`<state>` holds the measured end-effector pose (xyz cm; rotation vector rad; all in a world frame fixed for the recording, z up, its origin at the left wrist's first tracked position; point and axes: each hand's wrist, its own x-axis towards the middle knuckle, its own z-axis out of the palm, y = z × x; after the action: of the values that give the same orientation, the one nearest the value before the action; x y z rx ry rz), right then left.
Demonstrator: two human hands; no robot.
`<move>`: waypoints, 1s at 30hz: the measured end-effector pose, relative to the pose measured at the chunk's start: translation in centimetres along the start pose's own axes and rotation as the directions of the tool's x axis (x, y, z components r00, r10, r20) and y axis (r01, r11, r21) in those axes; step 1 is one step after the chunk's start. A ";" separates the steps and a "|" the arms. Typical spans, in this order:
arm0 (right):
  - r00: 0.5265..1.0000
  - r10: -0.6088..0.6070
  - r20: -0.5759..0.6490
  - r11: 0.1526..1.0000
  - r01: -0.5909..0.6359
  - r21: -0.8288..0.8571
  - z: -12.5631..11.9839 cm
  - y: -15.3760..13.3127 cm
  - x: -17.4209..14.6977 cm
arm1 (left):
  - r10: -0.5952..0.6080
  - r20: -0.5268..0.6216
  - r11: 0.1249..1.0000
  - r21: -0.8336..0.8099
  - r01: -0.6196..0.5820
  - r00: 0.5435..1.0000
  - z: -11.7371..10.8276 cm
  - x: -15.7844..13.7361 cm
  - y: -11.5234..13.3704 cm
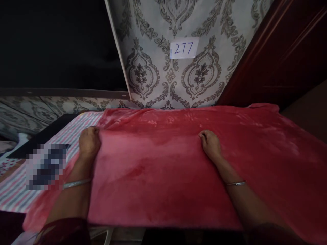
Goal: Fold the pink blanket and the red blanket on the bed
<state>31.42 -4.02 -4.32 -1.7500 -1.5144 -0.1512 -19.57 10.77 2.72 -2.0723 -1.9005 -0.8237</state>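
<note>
A red plush blanket (158, 190) is spread over the table in front of me, with smoother, lighter pile between my arms and creases toward the back. My left hand (89, 141) is closed on the blanket near its left side. To the right, the fingers and thumb of my right hand (211, 143) are pinched together on the same blanket, about level with the left. A faint line crosses the cloth between the two hands. The fingertips of the left hand are partly hidden.
Under the blanket's left side lies a striped cloth (17, 195), with a blurred dark object (48, 166) on it. A large black screen (58, 44) stands at the back left. A paper marked 277 (184, 48) is on the patterned wall; dark red wooden furniture (278, 51) stands right.
</note>
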 end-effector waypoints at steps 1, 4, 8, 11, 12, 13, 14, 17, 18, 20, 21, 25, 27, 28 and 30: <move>1.000 0.006 -0.017 1.000 -0.006 0.004 -0.2 -0.1 0.1 | -0.002 -0.010 1.000 0.004 0.002 1.000 -0.1 -0.1 0.0; 0.997 0.024 -0.075 1.000 -0.023 0.009 -0.6 -0.4 0.2 | 0.040 -0.041 0.999 0.011 -0.039 0.998 -0.2 -0.6 -0.2; 0.997 0.044 -0.055 0.999 -0.043 0.033 -0.7 -0.5 0.3 | 0.107 -0.070 0.994 0.036 -0.105 0.992 -0.2 -0.9 -0.3; 0.999 0.034 -0.003 0.999 -0.034 0.039 -0.5 -0.4 0.2 | 0.063 -0.082 0.996 0.067 -0.058 0.995 -0.3 -0.9 -0.3; 1.000 0.030 0.009 0.999 -0.031 0.037 -0.5 -0.4 0.1 | 0.040 -0.088 0.996 0.077 -0.033 0.995 -0.4 -1.0 -0.3; 0.999 0.029 0.014 0.999 -0.029 0.032 -0.5 -0.5 0.0 | 0.019 -0.092 0.996 0.085 -0.011 0.996 -0.5 -1.0 -0.2; 1.000 0.028 0.014 0.999 -0.028 0.027 -0.6 -0.5 -0.1 | 0.001 -0.100 0.996 0.090 0.008 0.995 -0.6 -1.0 -0.2; 1.000 -0.003 -0.003 1.000 0.003 0.021 -1.2 -0.8 -0.5 | -0.010 -0.138 0.997 0.079 0.021 0.990 -0.9 -1.3 -0.2; 0.999 -0.034 0.005 0.999 0.034 0.026 -1.5 -0.9 -0.7 | 0.001 -0.157 0.997 0.075 0.011 0.988 -1.0 -1.5 -0.2; 0.992 -0.115 0.047 0.993 0.113 0.045 -1.9 -1.1 -1.0 | 0.047 -0.191 0.997 0.076 -0.032 0.980 -1.1 -1.9 -0.4; 0.986 -0.152 0.072 0.988 0.149 0.049 -2.1 -1.3 -1.1 | 0.073 -0.204 0.995 0.080 -0.058 0.976 -1.1 -2.0 -0.6; 0.966 -0.210 0.149 0.977 0.215 -0.013 -2.2 -1.6 -1.4 | 0.109 -0.207 0.992 0.093 -0.091 0.972 -0.9 -2.5 -1.1; 0.962 -0.211 0.176 0.974 0.222 -0.048 -2.0 -1.6 -1.6 | 0.099 -0.192 0.992 0.095 -0.082 0.976 -0.7 -2.7 -1.1; 0.962 -0.207 0.178 0.974 0.220 -0.056 -1.8 -1.5 -1.7 | 0.099 -0.183 0.992 0.094 -0.083 0.978 -0.6 -2.7 -1.0; 0.969 -0.199 0.150 0.976 0.209 -0.059 -1.6 -1.5 -1.9 | 0.109 -0.161 0.991 0.094 -0.094 0.981 -0.4 -2.8 -0.7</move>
<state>30.18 -6.53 -3.62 -1.6893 -1.8147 -0.1918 -20.38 8.24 1.43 -1.9660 -1.6987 -0.8466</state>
